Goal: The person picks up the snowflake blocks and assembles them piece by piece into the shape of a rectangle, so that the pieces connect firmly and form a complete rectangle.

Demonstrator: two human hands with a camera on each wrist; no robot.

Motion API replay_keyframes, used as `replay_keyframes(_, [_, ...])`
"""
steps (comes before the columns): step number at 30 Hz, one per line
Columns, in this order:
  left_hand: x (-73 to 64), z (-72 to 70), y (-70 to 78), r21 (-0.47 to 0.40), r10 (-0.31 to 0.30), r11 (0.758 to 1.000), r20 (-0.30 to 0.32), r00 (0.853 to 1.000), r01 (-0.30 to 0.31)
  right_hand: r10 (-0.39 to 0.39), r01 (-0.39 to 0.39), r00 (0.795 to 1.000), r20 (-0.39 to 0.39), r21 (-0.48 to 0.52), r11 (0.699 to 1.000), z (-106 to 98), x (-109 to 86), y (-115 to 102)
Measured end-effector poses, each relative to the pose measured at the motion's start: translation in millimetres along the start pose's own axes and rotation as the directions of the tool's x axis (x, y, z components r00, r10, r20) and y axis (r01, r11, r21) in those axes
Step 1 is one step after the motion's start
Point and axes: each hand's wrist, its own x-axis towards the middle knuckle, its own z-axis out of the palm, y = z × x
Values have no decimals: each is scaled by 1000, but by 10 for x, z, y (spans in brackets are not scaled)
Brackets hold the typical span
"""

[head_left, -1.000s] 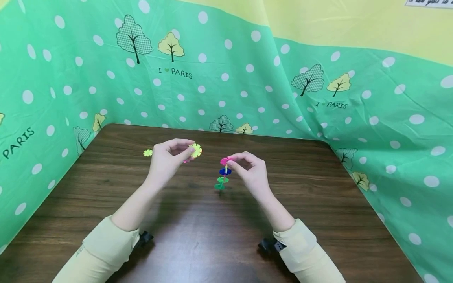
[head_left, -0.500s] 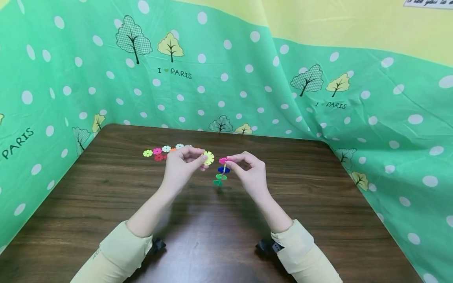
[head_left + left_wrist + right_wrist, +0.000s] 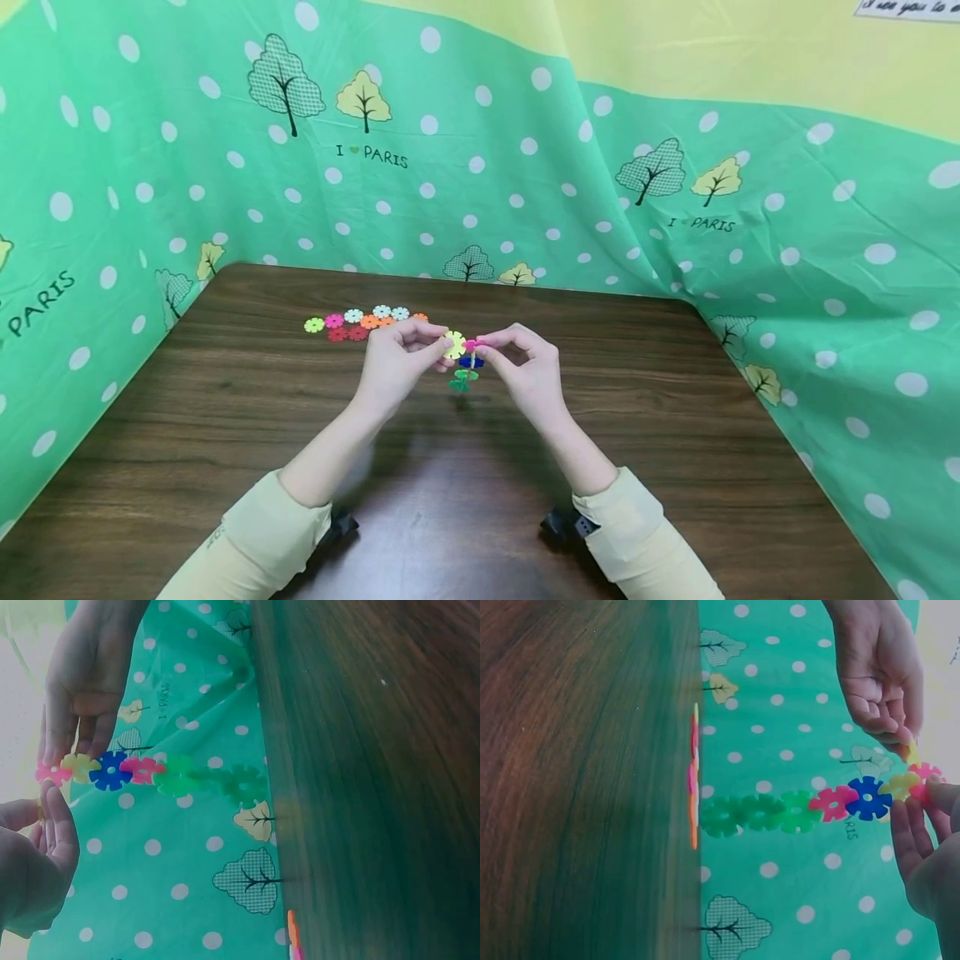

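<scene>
An upright chain of interlocking plastic flower discs stands on the table, dark green discs [image 3: 721, 816] lowest. Above them come a light green disc [image 3: 796, 811], a pink one [image 3: 834, 804], a blue disc [image 3: 869, 798], a yellow one [image 3: 900, 785] and a pink top disc [image 3: 472, 345]. My right hand [image 3: 532, 371] pinches that top disc between thumb and fingers. My left hand [image 3: 396, 362] pinches a loose yellow flower disc [image 3: 453, 344], held on edge right at the pink disc's left rim. In the left wrist view this yellow disc is mostly hidden by my fingers.
Behind my left hand, several flower discs lie flat on the brown wooden table [image 3: 645, 417]: yellow-green [image 3: 313, 325], pink [image 3: 333, 321], white [image 3: 382, 312], orange [image 3: 369, 322] and red [image 3: 357, 332]. A green dotted curtain [image 3: 480, 167] rises along the table's back and sides.
My left hand has carried the yellow disc rightward to the top of the chain, uncovering the discs on the table. The chain has shifted slightly left, still held by my right hand.
</scene>
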Motion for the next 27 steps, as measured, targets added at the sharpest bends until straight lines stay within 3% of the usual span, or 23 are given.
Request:
replay_keyframes(8, [-46,54,-20,-39,-54,998,-19,998,54,-20,20,1000,-14,-8,1000,24,-34,53])
replay_keyframes(14, [-49,51,-42,-20,-63,998,-18,998,63,-2,2,1000,-14,14,1000,26,-54,80])
replay_keyframes(22, [-20,-1,-64,-5,-84,996,53,995,84,-7,7,1000,30,-2,1000,12,-74,90])
replay_keyframes(27, [25,-55,-56,94,-80,993,120,990,69,-11,12,999,35,-25,1000,-15,-54,79])
